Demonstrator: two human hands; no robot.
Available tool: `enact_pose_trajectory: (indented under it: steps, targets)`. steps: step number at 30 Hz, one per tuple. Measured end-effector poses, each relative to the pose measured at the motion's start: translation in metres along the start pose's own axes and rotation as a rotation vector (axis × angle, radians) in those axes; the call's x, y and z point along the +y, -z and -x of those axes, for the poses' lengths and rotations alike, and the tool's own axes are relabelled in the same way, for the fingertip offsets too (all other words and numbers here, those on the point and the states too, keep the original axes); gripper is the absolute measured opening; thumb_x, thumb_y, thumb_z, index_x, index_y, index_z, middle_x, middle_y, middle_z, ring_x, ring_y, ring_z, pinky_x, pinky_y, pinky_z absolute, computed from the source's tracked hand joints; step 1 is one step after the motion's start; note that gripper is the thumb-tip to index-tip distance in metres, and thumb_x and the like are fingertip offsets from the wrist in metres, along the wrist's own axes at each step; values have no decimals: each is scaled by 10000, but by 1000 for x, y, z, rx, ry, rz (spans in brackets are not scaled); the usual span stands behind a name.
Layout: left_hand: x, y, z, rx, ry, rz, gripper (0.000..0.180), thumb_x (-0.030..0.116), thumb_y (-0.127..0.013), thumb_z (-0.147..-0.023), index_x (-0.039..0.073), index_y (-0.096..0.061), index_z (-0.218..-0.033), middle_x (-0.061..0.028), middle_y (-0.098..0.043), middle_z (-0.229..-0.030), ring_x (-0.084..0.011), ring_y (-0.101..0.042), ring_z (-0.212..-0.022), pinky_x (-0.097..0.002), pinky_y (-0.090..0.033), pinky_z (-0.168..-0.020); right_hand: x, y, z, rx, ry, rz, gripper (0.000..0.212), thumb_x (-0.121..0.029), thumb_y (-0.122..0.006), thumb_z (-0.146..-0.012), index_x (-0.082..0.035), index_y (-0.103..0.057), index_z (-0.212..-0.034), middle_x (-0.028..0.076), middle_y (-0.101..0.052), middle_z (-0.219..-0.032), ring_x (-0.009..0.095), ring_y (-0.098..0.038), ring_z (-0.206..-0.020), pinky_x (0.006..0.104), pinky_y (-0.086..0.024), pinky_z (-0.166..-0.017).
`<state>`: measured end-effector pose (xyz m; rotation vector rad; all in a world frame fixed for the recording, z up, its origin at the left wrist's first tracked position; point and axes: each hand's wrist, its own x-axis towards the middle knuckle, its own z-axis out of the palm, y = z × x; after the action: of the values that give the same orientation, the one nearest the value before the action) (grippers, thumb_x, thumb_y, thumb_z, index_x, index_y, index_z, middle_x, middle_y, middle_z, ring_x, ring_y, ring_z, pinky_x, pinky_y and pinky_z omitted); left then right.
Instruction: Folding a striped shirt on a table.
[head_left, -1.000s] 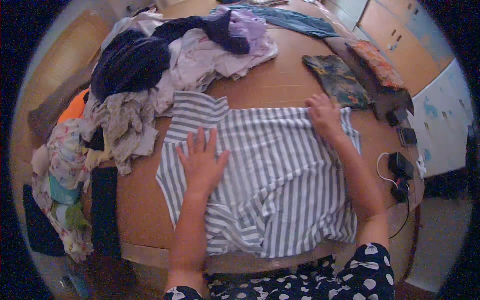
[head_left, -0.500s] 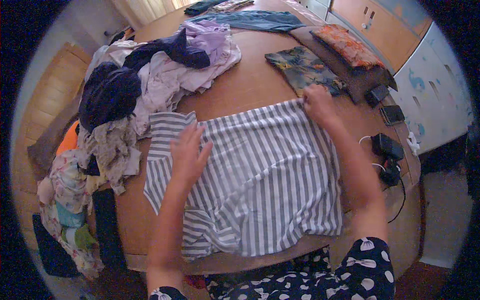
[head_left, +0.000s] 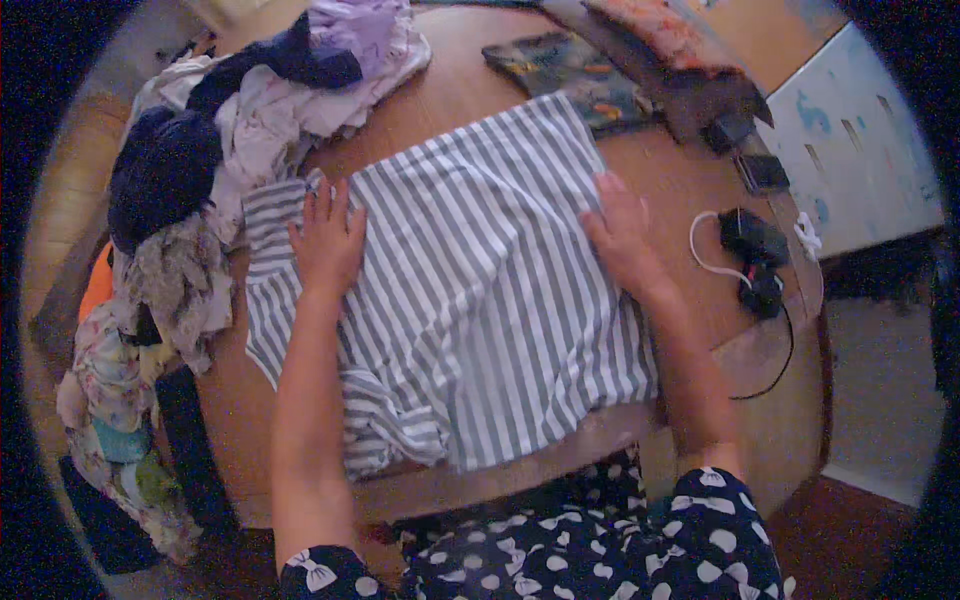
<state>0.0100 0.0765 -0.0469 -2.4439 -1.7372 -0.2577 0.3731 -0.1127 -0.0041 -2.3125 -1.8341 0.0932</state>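
A grey-and-white striped shirt [head_left: 470, 250] lies spread on the brown wooden table [head_left: 400, 125] in front of me. My left hand [head_left: 331, 235] rests on its upper left part by the sleeve, palm down with fingers spread. On the right edge of the shirt, a little below its top right corner, lies my right hand [head_left: 620, 230], its fingers stretched out and slightly blurred. The cloth has diagonal wrinkles in the middle, and its lower left part is bunched up near the table's front edge.
A heap of crumpled clothes [head_left: 270, 115] lies at the left, with a dark navy garment [head_left: 165, 175] on it. Beyond the shirt is a folded patterned cloth [head_left: 590, 75]. Black adapters [head_left: 752, 238] with cables sit at the right, near a dark box [head_left: 762, 174] and a white cabinet [head_left: 850, 140].
My right hand has let go of the shirt's top right corner and come down along its right edge. My left hand now lies flatter on the cloth. The view has shifted.
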Motion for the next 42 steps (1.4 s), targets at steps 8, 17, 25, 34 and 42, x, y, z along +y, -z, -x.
enact_pose_trajectory:
  steps: [8,17,25,34,42]
  targets:
    - [8,-1,-6,0,-1,22,606,495,-431,-996,230,-368,-1537,-68,-278,-1628,-295,-275,-1486,-664,-165,-1157,-7,21,136,256,-424,-612,398,-176,-516,-989,29,-534,-1330,207,-541,-1374,327,-486,-1315,391,-352,-1112]
    - [-5,72,100,-106,-380,398,708,450,-631,-903,126,-424,-1497,-151,-346,-1586,-350,-288,-1476,-592,-169,-1170,1,28,224,210,-137,-186,185,-95,-642,-911,-20,-564,-1060,177,-562,-1335,331,-504,-1288,438,-387,-1080]
    - [-4,168,209,-433,-256,437,826,276,-812,-733,60,-468,-1452,-189,-562,-1328,-385,-522,-1225,-450,-382,-1056,2,38,207,353,-532,-971,212,-115,-689,-917,-35,-547,-1052,66,-596,-1177,197,-552,-1110,358,-466,-944]
    - [-29,178,238,-332,-116,663,345,50,-742,-703,51,-639,-1032,-140,-666,-993,-308,-631,-931,-402,-475,-833,24,28,228,193,-324,-251,214,-175,-714,-907,-42,-571,-993,13,-598,-1000,118,-536,-907,293,-445,-782]
    - [-65,224,264,-818,-94,1105,303,32,-703,-719,27,-657,-1019,-122,-700,-1099,-269,-670,-996,-362,-525,-861,19,78,189,783,-734,-1294,177,-48,-574,-961,-19,-559,-1135,47,-584,-1028,155,-588,-925,307,-478,-863]
